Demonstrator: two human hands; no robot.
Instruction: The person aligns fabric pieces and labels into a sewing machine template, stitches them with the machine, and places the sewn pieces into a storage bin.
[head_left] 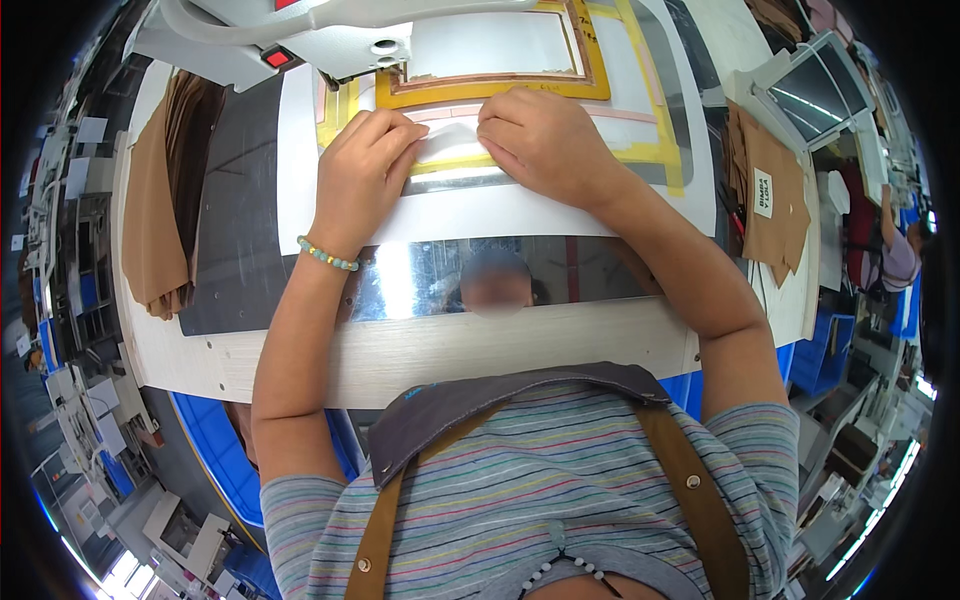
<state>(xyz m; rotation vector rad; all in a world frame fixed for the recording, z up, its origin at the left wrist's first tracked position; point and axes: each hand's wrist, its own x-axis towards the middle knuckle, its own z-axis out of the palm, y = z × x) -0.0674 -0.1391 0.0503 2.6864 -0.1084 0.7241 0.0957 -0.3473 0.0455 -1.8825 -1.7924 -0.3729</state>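
Note:
My left hand (372,160) and my right hand (530,145) face each other, fingertips pinched on a thin pale piece (450,138), possibly film or paper; its exact edges are hard to make out. They work on a white board (302,205) marked with yellow and pink tape strips (670,150). Just beyond my fingers lies a yellow rectangular frame (590,80) with a brown inner border. A pale machine head (345,40) with a red switch overhangs the board's back left. Beneath the board, a shiny metal plate (400,275) shows a blurred reflection.
Brown cut pieces are stacked at left (155,210) and at right (775,225), the right one bearing a white label. A small screen (815,90) stands at back right. Blue bins (225,460) sit below the pale table edge (470,355). Another person (895,250) is at far right.

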